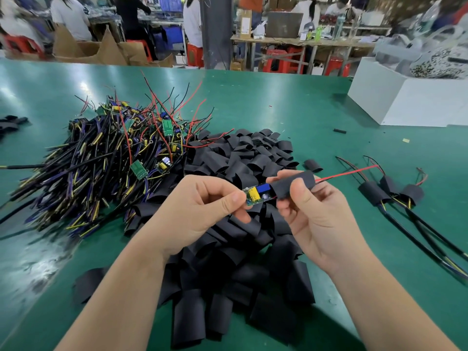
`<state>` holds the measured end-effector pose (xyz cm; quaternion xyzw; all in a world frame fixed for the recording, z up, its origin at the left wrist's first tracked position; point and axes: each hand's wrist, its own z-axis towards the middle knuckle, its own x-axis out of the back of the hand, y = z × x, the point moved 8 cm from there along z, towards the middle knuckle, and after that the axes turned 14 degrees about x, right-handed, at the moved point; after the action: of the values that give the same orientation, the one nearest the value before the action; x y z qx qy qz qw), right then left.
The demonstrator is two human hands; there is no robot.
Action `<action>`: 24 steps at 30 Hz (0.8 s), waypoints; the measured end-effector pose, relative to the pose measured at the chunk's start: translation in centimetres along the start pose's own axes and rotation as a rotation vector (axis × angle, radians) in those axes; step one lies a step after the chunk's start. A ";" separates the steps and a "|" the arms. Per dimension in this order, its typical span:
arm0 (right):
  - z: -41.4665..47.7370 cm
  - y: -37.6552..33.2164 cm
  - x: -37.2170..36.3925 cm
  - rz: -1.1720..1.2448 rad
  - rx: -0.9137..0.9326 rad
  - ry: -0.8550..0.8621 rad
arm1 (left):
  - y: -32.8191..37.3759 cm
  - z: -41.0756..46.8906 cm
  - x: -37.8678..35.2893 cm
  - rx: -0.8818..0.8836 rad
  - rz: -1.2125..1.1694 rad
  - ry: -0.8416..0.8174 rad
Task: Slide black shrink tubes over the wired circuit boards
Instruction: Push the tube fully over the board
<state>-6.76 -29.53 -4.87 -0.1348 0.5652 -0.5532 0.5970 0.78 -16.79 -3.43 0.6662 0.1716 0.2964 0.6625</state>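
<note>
Two bare hands meet at the centre of the frame above the green tabletop [291,97]. The left hand [202,211] has its grip pinched on the left end of a small green circuit board [258,195] with yellow and blue parts. The right hand [316,221] has its grip curled round a flat black shrink tube [295,184] covering the board's right end; a thin red wire [347,173] pokes out toward the right. Beneath them lies a heap of loose black tubes [243,158], and to the left a tangled pile of wired boards [109,158]. At right lie several sleeved boards [374,192] on black cables. A white box [395,100] sits at upper right.
</note>
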 end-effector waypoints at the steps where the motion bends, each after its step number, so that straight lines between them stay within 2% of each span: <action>1: -0.1 0.2 0.1 0.002 -0.018 0.030 | 0.2 -0.1 -0.3 -0.019 0.026 -0.014; 9: -0.6 0.6 1.0 -0.115 -0.083 0.167 | 0.0 0.0 -0.2 -0.004 0.124 0.027; 12: -0.7 0.8 0.8 -0.117 -0.118 0.140 | -0.5 0.2 0.1 0.021 0.187 0.058; 17: -0.5 0.7 -0.5 -0.087 -0.067 -0.036 | -0.6 0.4 0.2 0.017 0.193 0.107; 24: -0.4 1.1 -0.1 -0.200 -0.002 0.004 | -0.3 0.4 -0.3 -0.004 0.261 0.217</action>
<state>-6.56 -28.89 -5.81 -0.1902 0.5507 -0.6096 0.5376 0.85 -17.21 -3.79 0.6454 0.1536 0.4504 0.5974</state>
